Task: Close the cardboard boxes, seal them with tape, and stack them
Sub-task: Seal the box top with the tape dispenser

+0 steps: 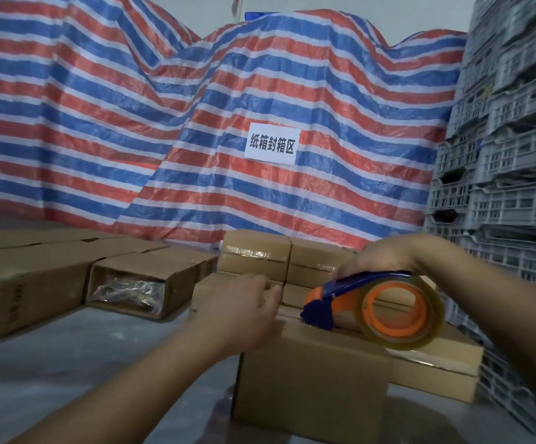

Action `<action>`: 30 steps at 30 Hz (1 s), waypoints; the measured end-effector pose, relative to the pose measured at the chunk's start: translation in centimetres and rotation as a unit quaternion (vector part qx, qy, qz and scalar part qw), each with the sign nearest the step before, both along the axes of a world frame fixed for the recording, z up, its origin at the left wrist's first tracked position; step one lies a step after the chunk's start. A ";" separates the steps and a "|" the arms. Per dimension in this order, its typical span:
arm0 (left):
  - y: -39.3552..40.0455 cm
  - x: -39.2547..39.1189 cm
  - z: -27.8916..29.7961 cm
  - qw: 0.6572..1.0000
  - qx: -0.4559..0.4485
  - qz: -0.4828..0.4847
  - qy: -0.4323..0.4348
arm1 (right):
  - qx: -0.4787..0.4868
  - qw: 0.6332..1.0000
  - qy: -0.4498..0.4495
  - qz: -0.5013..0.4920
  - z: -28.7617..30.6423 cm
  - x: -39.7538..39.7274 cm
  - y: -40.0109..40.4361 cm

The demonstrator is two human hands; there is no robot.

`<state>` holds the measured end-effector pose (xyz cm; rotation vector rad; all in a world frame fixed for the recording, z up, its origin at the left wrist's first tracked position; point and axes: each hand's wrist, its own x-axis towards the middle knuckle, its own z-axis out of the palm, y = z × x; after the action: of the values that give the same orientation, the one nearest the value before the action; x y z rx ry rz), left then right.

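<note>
I see bare grey floor point(77, 357) open on the left — a hand could pass freely there. Further left, a row of open cardboard boxes point(138, 283) hems that room in. Straight ahead, stacked sealed boxes point(257, 254) block the way, with the striped tarp point(228, 107) rising behind them. On the right, grey plastic crates point(510, 155) stand tall and close — little passage beside the nearest box point(311, 376).
</note>
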<state>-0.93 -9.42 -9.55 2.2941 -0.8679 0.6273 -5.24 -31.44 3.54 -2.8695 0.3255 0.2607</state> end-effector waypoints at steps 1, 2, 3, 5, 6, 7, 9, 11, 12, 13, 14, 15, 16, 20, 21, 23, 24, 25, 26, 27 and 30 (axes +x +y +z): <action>-0.2 -0.7 -0.2 0.998 0.043 -0.047 -0.004 | -0.004 1.000 0.001 0.009 0.0 0.0 0.0; -0.4 -1.0 -0.6 0.993 0.089 -0.080 0.006 | -0.008 1.000 0.003 0.019 0.0 0.0 0.0; -0.6 -1.0 -1.0 0.988 0.121 -0.094 0.016 | -0.008 1.000 0.007 0.027 0.0 0.0 0.0; -0.6 -0.7 -1.4 0.987 0.136 -0.083 0.015 | 0.012 1.000 0.015 0.025 0.1 0.0 -0.5; -0.6 -0.5 -1.4 0.988 0.140 -0.071 0.005 | 0.026 0.999 0.019 0.023 0.3 -0.1 -0.9; -0.5 -0.4 -1.4 0.987 0.146 -0.064 -0.002 | 0.036 0.999 0.023 0.026 0.5 -0.3 -1.3; -0.4 -0.3 -1.4 0.985 0.162 -0.061 -0.006 | 0.040 0.998 0.026 0.038 1.2 -1.2 -2.6; -0.4 -0.2 -1.5 0.984 0.169 -0.062 -0.010 | 0.046 0.998 0.022 0.035 2.0 -2.5 -4.2; -0.5 -0.2 -1.5 0.983 0.170 -0.061 -0.008 | 0.061 0.998 0.019 0.024 2.1 -3.2 -5.1; -0.5 -0.1 -1.5 0.984 0.168 -0.059 -0.006 | 0.075 0.997 0.018 0.012 2.1 -3.7 -6.0; -0.5 -0.1 -1.5 0.984 0.166 -0.058 -0.006 | 0.079 0.997 0.020 0.008 1.8 -4.0 -6.6; -0.6 -0.2 -1.5 0.984 0.167 -0.059 -0.004 | 0.069 0.997 0.021 0.007 1.3 -4.2 -7.2; -0.6 -0.2 -1.5 0.983 0.173 -0.058 0.002 | 0.053 0.998 0.020 0.004 0.7 -4.1 -7.5; -0.9 -0.8 -0.3 0.976 0.215 -0.038 0.009 | 0.049 0.998 -0.014 -0.023 -1.2 -4.0 -8.1; -1.4 -1.0 0.3 0.974 0.227 -0.026 -0.006 | 0.076 0.997 -0.008 -0.016 -1.5 -4.1 -8.2; -2.9 -1.5 1.5 0.967 0.247 0.006 -0.061 | 0.093 0.996 -0.002 0.014 -1.9 -4.5 -8.3; -3.9 -1.7 1.8 0.964 0.253 0.012 -0.077 | 0.095 0.995 -0.006 0.024 -2.0 -4.6 -8.3; -4.9 -1.9 2.0 0.964 0.254 0.005 -0.077 | 0.101 0.994 -0.012 0.030 -2.1 -4.7 -8.5; -6.0 -2.1 1.9 0.966 0.252 -0.013 -0.062 | 0.110 0.993 -0.019 0.031 -2.3 -4.8 -8.6; -6.9 -2.4 1.8 0.967 0.251 -0.035 -0.039 | 0.119 0.992 -0.023 0.031 -2.5 -4.9 -8.7; -8.8 -2.7 0.6 0.961 0.268 -0.072 -0.020 | 0.169 0.985 -0.022 0.031 -3.4 -5.0 -9.3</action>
<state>-3.65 -18.23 -8.94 2.6588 -1.3439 0.4072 -10.25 -40.72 0.18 -2.5489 0.1638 0.2365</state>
